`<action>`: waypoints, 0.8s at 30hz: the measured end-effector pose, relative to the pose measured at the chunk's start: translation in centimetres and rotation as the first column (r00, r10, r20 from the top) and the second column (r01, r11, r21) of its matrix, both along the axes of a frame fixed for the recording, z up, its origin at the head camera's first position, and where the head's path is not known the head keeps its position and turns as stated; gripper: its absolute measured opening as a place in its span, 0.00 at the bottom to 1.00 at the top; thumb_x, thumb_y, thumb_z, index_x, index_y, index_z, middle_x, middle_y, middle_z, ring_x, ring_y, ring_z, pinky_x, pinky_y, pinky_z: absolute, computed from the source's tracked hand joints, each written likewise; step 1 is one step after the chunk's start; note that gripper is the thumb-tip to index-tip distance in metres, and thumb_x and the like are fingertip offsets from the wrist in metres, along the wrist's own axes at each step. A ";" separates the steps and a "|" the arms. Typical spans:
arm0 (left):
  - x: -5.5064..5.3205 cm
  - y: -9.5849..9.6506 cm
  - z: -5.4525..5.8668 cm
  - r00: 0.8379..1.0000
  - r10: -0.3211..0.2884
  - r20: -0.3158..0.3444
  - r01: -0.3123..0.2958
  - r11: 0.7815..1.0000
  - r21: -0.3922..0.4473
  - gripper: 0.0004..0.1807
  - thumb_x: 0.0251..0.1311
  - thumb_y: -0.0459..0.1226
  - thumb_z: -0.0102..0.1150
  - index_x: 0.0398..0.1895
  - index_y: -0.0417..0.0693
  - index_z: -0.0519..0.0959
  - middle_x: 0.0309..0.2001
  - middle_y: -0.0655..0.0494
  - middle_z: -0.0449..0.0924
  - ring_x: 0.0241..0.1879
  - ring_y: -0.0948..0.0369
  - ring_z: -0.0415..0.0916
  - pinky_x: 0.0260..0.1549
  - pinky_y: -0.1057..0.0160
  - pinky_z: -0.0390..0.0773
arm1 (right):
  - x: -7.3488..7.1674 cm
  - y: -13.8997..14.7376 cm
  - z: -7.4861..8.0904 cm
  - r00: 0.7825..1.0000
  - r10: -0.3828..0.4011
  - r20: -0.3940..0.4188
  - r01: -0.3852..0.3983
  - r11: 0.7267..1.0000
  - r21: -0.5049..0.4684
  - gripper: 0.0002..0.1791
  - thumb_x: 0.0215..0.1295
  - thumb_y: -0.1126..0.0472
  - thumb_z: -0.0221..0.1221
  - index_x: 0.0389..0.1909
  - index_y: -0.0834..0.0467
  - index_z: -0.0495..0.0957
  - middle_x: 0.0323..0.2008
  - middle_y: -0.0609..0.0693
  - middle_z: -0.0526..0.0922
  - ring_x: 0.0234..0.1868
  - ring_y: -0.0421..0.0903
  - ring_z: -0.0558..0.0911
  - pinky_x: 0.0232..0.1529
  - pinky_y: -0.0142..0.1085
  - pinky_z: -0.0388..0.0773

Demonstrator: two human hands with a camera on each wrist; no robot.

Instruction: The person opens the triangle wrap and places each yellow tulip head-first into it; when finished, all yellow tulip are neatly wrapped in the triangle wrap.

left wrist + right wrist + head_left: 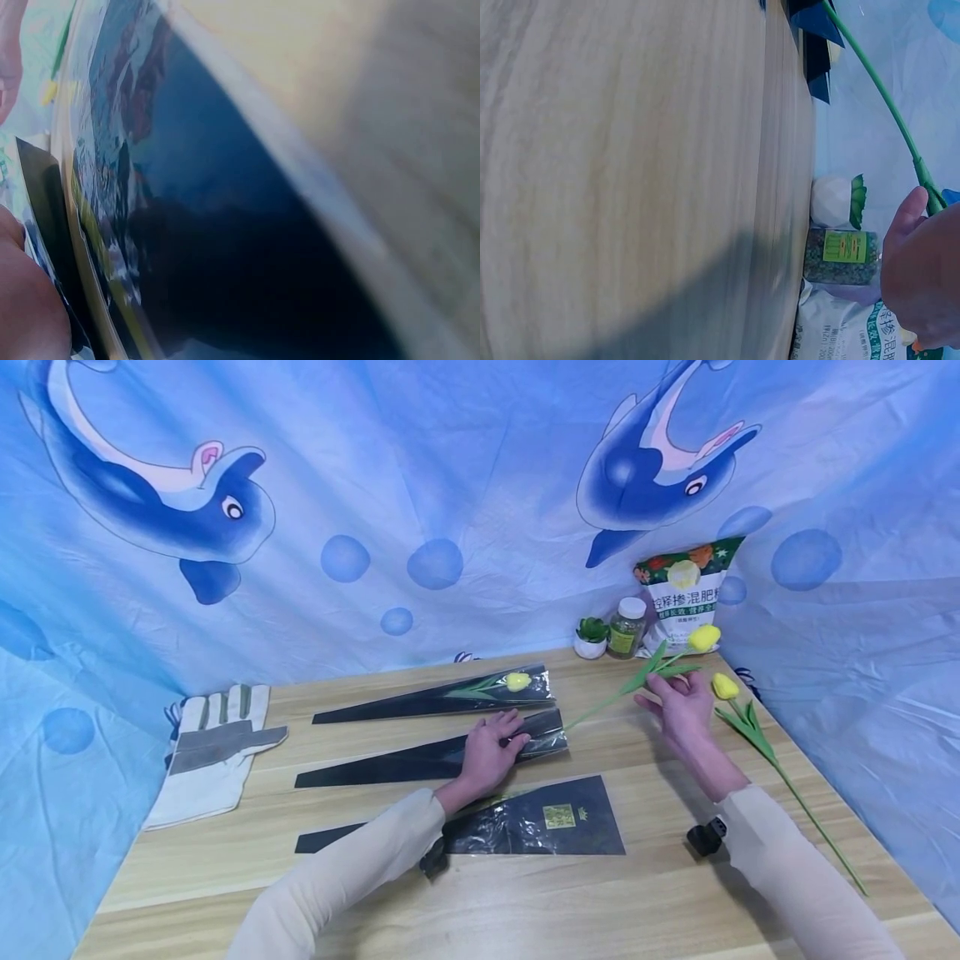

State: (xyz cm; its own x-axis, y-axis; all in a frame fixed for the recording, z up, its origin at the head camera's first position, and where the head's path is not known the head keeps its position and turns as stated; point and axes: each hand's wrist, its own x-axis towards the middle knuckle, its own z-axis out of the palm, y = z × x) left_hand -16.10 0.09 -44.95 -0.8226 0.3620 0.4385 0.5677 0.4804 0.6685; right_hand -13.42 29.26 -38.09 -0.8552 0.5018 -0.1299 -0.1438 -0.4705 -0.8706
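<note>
1. Three sleeves here: a far black sleeve (390, 707), a middle black sleeve (420, 762) and a near black sleeve (525, 829), spread one behind another across your counter (540, 906).
2. Three yellow tulips too! One, the sleeved tulip (517, 682), lies at the far sleeve's wide end; the loose tulip (761, 742) lies along the right side.
3. And the third, the held tulip (639, 679): your right hand (682, 702) pinches it below the bloom, stem slanting down to the middle sleeve's mouth. Whether its tip is inside, you can't tell from here.
4. Your left hand (491, 750) rests on that middle sleeve near its mouth, fingers loosely extended.
5. Behind, a line of singles: one potted succulent (592, 632), one white-lidded jar (626, 628), one fertilizer bag (686, 602).
6. Far left, one white-and-grey work glove (213, 756); on the blue backdrop (480, 477), two dolphins (131, 485).
</note>
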 end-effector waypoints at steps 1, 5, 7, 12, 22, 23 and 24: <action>0.0 0.0 0.0 1.000 -0.002 -0.001 0.002 1.000 0.000 0.17 0.61 0.35 0.69 0.51 0.36 0.85 0.58 0.42 0.79 0.61 0.41 0.73 0.63 0.36 0.62 | 0.0 0.0 0.0 1.000 0.002 -0.002 -0.002 1.000 0.005 0.18 0.64 0.74 0.63 0.50 0.58 0.70 0.40 0.51 0.80 0.36 0.43 0.84 0.34 0.37 0.85; 0.1 0.0 0.1 1.000 -0.002 0.001 0.002 1.000 -0.001 0.17 0.61 0.35 0.69 0.51 0.36 0.85 0.58 0.42 0.79 0.61 0.41 0.73 0.63 0.37 0.62 | 0.1 0.1 0.2 1.000 0.028 0.003 -0.028 1.000 0.011 0.17 0.65 0.74 0.63 0.50 0.57 0.69 0.40 0.50 0.80 0.36 0.43 0.85 0.34 0.37 0.85; 0.1 0.0 0.0 1.000 -0.002 -0.002 0.002 1.000 -0.005 0.17 0.61 0.36 0.69 0.51 0.36 0.85 0.58 0.42 0.79 0.61 0.41 0.73 0.63 0.37 0.63 | 0.1 0.2 0.2 0.999 0.038 0.012 -0.038 0.999 0.006 0.17 0.65 0.73 0.63 0.50 0.57 0.69 0.40 0.50 0.80 0.37 0.43 0.85 0.35 0.37 0.85; 0.1 0.1 -0.1 1.000 -0.011 -0.005 0.011 1.000 -0.005 0.17 0.61 0.36 0.68 0.52 0.36 0.84 0.58 0.42 0.79 0.61 0.41 0.73 0.63 0.36 0.63 | 0.3 0.3 0.3 0.998 0.061 0.015 -0.061 0.998 -0.015 0.17 0.67 0.72 0.62 0.52 0.59 0.69 0.39 0.49 0.83 0.37 0.42 0.85 0.37 0.37 0.85; 0.2 0.0 0.2 1.000 0.004 0.026 -0.004 1.000 -0.001 0.18 0.61 0.36 0.68 0.52 0.37 0.84 0.59 0.43 0.79 0.62 0.42 0.73 0.65 0.38 0.61 | 1.0 0.5 -0.1 0.990 0.135 -0.037 -0.134 0.991 0.027 0.15 0.70 0.70 0.59 0.53 0.63 0.67 0.38 0.48 0.84 0.37 0.43 0.86 0.41 0.38 0.84; 0.2 0.0 0.3 1.000 0.005 0.030 -0.005 1.000 0.002 0.18 0.61 0.36 0.68 0.53 0.37 0.84 0.59 0.43 0.79 0.62 0.42 0.72 0.65 0.38 0.61 | 1.1 0.4 -0.2 0.989 0.141 -0.036 -0.139 0.990 0.034 0.14 0.71 0.70 0.58 0.52 0.63 0.67 0.38 0.48 0.84 0.37 0.43 0.86 0.40 0.38 0.84; 0.2 0.0 0.4 0.999 0.006 0.035 -0.006 1.000 0.007 0.18 0.61 0.36 0.68 0.53 0.37 0.84 0.59 0.43 0.79 0.62 0.42 0.72 0.65 0.38 0.60 | 1.3 0.3 -0.3 0.988 0.151 -0.035 -0.150 0.988 0.036 0.13 0.71 0.70 0.58 0.51 0.62 0.67 0.37 0.48 0.85 0.37 0.43 0.86 0.40 0.38 0.84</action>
